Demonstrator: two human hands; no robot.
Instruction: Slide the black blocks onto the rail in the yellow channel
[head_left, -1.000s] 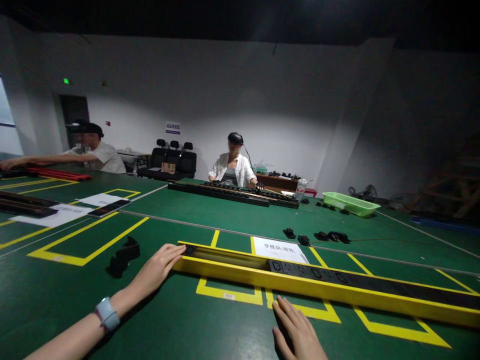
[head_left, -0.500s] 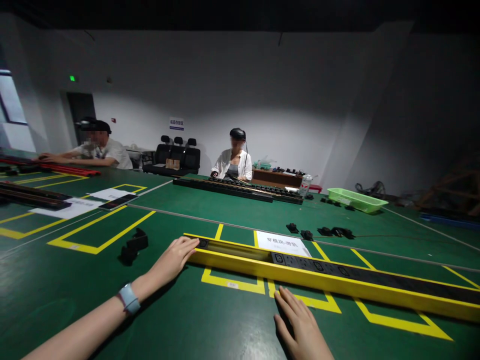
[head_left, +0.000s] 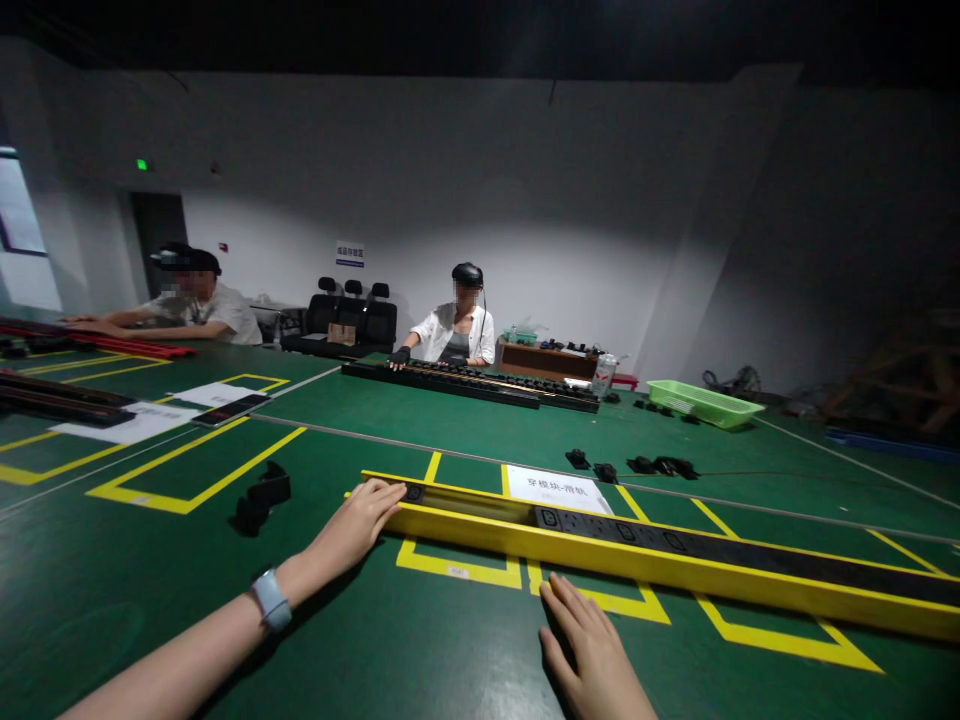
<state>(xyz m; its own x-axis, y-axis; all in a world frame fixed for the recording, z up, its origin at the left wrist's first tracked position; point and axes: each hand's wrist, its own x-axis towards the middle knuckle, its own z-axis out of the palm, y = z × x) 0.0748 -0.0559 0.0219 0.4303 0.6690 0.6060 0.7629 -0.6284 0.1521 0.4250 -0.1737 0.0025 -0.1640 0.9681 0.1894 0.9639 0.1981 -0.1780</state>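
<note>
A long yellow rail [head_left: 645,572] lies across the green table, with a run of black socket modules [head_left: 652,537] seated in its channel from the middle to the right. At the rail's left end, my left hand [head_left: 365,517] has its fingers closed together against a single black socket module [head_left: 414,493] inside the channel. Between that module and the others is a bare stretch of channel. My right hand [head_left: 589,650] is open, fingers extended over the table just in front of the rail, holding nothing.
Black parts [head_left: 262,497] lie left of my left hand. Yellow tape outlines and a paper label [head_left: 559,488] mark the table behind the rail. A green basket [head_left: 705,405] stands at the far right. Two people work at the table's far side, one behind black rails [head_left: 465,388].
My left hand has pushed the single socket module a little to the right along the channel. My right hand stays about where it was. The person opposite has moved a gloved hand outward.
</note>
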